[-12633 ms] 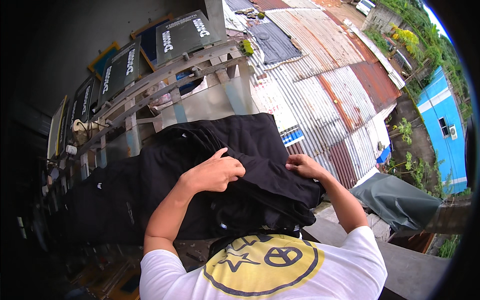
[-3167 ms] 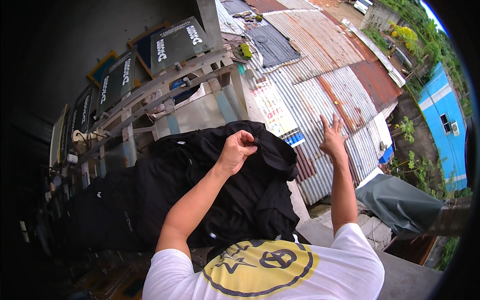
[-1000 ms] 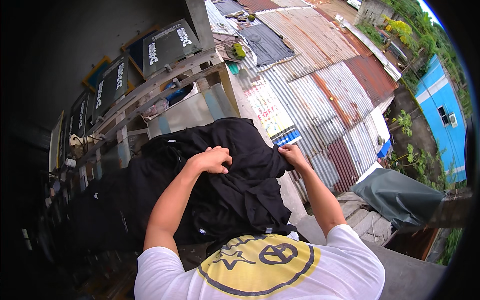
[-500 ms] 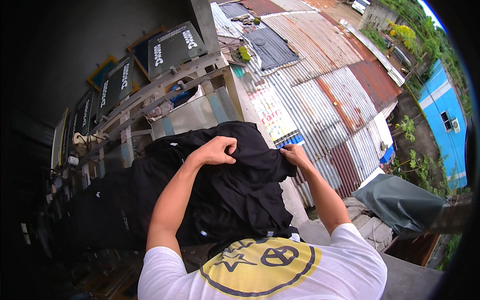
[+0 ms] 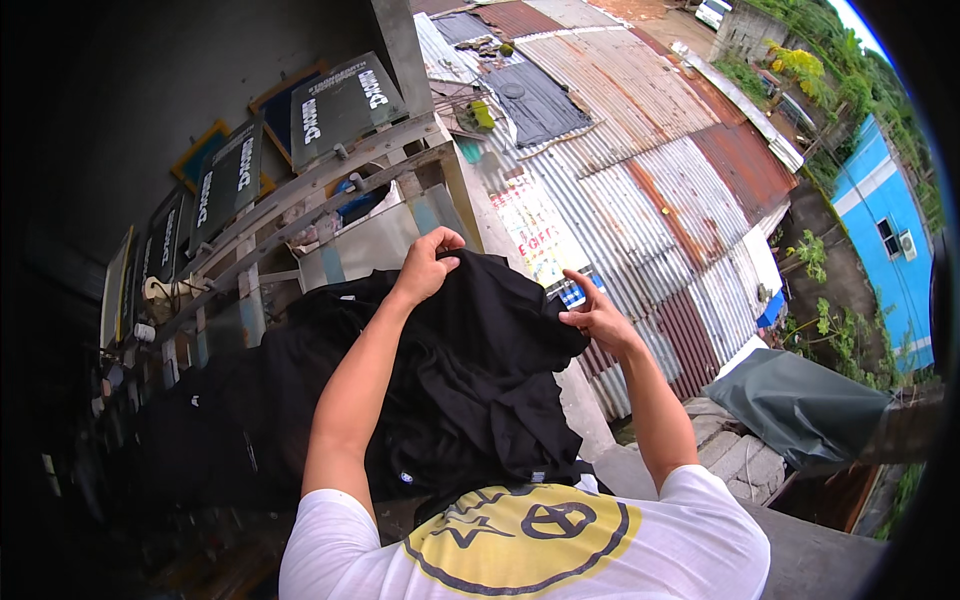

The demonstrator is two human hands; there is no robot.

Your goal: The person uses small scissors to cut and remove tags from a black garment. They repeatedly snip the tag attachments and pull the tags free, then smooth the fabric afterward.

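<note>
Several black garments (image 5: pixel 470 400) lie spread in front of me, overlapping and wrinkled, with small white marks on the cloth. Fingers curled closed, my left hand (image 5: pixel 430 265) pinches the far edge of one black garment and lifts a fold of it. At that garment's right end, my right hand (image 5: pixel 605 318) has its thumb and index finger stretched apart. The right thumb is close to the cloth's edge; whether it touches is hard to make out.
Printing frames (image 5: pixel 345 110) lean along the dark wall at the left, behind a metal rack (image 5: pixel 280 205). Beyond a concrete ledge (image 5: pixel 590 400) at the right, rusty corrugated roofs (image 5: pixel 640 200) lie below. A dark green tarp (image 5: pixel 795 405) covers something at the lower right.
My left hand has moved slightly away from me, raising the cloth with it. My right hand's fingers have spread from a pinch on the garment's edge.
</note>
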